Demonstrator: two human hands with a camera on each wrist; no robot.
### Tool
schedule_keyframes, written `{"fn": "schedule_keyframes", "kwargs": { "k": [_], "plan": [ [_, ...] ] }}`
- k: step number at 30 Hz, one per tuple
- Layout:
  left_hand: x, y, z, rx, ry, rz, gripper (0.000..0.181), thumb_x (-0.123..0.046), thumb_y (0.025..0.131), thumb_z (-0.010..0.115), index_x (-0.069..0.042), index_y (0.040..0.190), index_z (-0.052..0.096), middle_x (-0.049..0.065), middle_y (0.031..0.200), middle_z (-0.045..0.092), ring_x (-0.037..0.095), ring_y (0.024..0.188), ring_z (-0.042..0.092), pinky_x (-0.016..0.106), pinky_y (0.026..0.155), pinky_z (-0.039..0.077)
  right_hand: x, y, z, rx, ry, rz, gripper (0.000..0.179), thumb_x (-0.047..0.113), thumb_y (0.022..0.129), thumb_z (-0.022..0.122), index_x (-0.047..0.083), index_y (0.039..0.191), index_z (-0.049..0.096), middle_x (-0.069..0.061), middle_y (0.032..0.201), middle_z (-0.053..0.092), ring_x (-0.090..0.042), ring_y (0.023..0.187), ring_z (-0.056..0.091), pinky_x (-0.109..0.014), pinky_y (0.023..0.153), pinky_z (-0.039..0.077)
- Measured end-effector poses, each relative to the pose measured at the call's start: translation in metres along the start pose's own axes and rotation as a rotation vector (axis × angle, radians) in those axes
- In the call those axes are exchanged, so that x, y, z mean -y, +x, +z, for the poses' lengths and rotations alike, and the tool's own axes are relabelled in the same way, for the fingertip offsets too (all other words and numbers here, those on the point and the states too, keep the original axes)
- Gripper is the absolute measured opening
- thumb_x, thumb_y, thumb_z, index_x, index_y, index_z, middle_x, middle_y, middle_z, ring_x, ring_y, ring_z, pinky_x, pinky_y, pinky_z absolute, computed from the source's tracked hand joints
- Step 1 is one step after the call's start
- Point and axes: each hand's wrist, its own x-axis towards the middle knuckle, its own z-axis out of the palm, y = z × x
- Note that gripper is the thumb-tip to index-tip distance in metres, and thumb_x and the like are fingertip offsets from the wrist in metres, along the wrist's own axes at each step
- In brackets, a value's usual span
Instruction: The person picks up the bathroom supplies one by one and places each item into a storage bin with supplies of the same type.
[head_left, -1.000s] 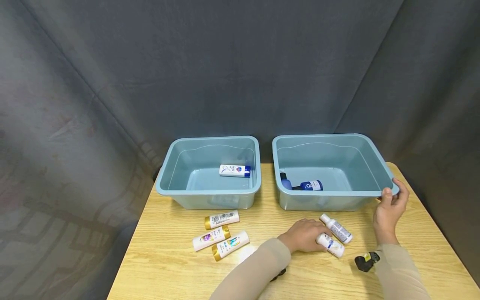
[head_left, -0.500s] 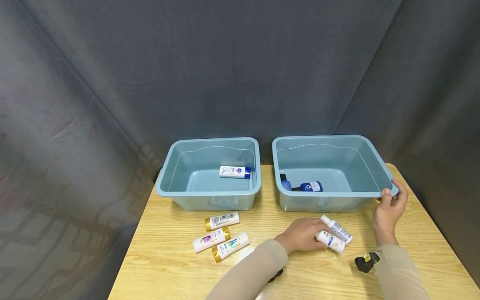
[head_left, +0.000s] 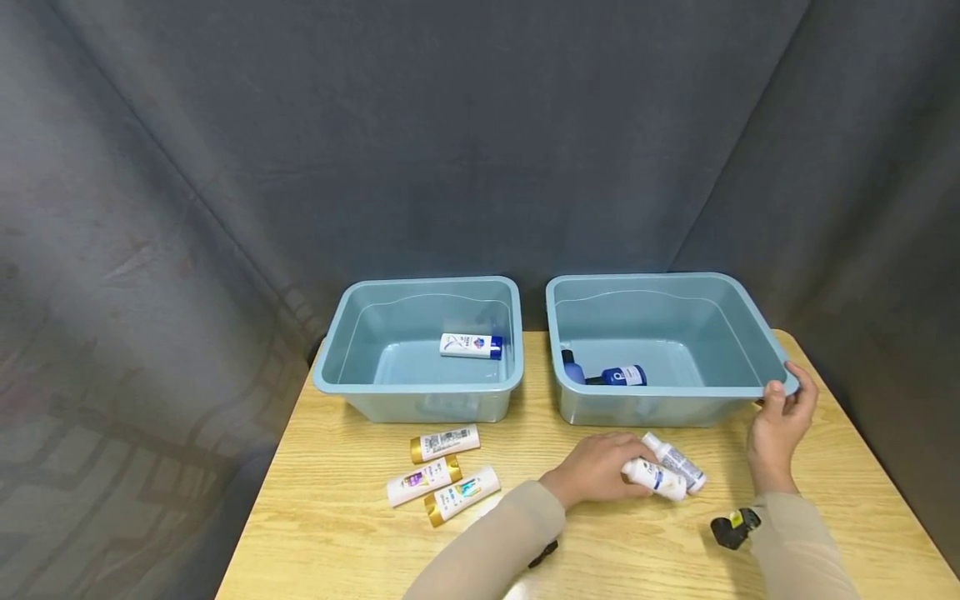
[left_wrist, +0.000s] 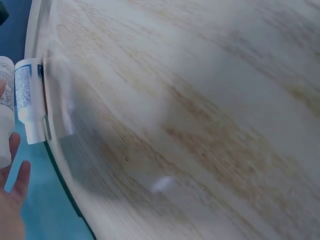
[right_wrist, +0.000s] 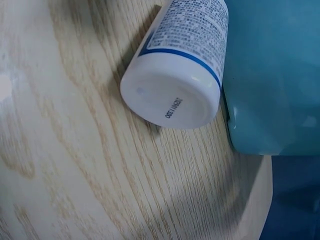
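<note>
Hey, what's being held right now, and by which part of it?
The left hand holds a white bottle by one end, apparently its cap end; the right hand grips the right bin by its near right rim corner.

We've got a wood-grain table (head_left: pixel 337 533). On it we see a left blue bin (head_left: pixel 420 406) and a right blue bin (head_left: pixel 645 409) at the back, gap between. In front of left: three gold-capped bottles (head_left: pixel 462 496) lying close together. In front of right: white printed-label bottle (head_left: pixel 682 467), on its side.
</note>
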Motion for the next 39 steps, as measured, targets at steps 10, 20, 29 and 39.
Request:
{"fn": "schedule_keyframes", "kwargs": {
  "k": [10,20,29,39],
  "plan": [
    [-0.009,-0.004,-0.016,-0.012,0.012,0.032,0.044,-0.053,0.088,0.070,-0.034,0.127,0.063,-0.017,0.132,0.057,-0.004,0.118,0.050,0.011,0.099,0.035,0.001,0.000,-0.001,0.014,-0.025,0.012,0.035,0.014,0.102,0.056,0.016,0.136,0.052,-0.001,0.126,0.046,-0.013,0.103,0.046,-0.016,0.077,0.039],
    [-0.017,-0.003,-0.041,-0.039,-0.027,0.059,0.046,-0.050,0.087,0.073,-0.032,0.127,0.062,-0.019,0.118,0.058,-0.009,0.092,0.045,0.004,0.076,0.033,0.000,0.001,-0.002,0.020,-0.017,0.014,0.035,0.014,0.102,0.056,0.016,0.136,0.051,-0.002,0.124,0.046,-0.013,0.102,0.047,-0.014,0.076,0.040],
    [-0.023,-0.006,-0.065,-0.085,0.026,0.059,0.049,-0.051,0.088,0.071,-0.032,0.131,0.060,-0.016,0.120,0.058,-0.005,0.101,0.050,0.008,0.087,0.037,0.002,0.002,0.001,0.005,-0.003,-0.008,0.034,0.008,0.100,0.055,0.013,0.134,0.053,-0.003,0.122,0.048,-0.013,0.098,0.048,-0.015,0.073,0.041],
    [-0.030,-0.005,-0.089,-0.178,0.064,0.093,0.047,-0.051,0.089,0.070,-0.029,0.130,0.061,-0.015,0.116,0.059,-0.003,0.101,0.051,0.011,0.091,0.039,-0.004,0.004,0.000,0.010,0.098,-0.043,0.033,0.006,0.098,0.057,0.009,0.131,0.054,-0.006,0.116,0.049,-0.013,0.092,0.050,-0.015,0.069,0.042]
  ]
}}
